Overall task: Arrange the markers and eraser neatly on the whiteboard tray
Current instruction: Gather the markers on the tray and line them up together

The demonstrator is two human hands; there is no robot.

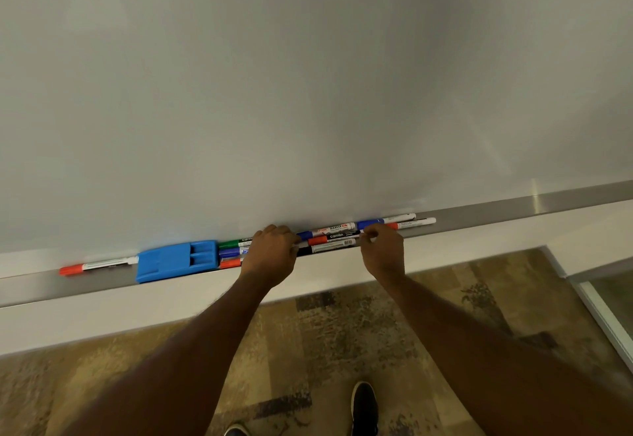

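We're maybe halfway: both hands, left hand (272, 250) and right hand (382, 247), pinch markers (330, 237) bunched on the tray (565, 203); eraser (176, 261) at 9 o'clock, stray red marker (97, 265) beyond it left to do.

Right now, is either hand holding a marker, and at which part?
It cannot be told for certain. Left hand and right hand rest on the marker cluster on the tray; neither lifts one.

Soft, even indoor light — no hard shadows. The whiteboard (308, 75) shows a weak glare streak at the right. Wide-angle distortion bends the tray (513, 209) line, and the forearms near the bottom edge look slightly blurred.
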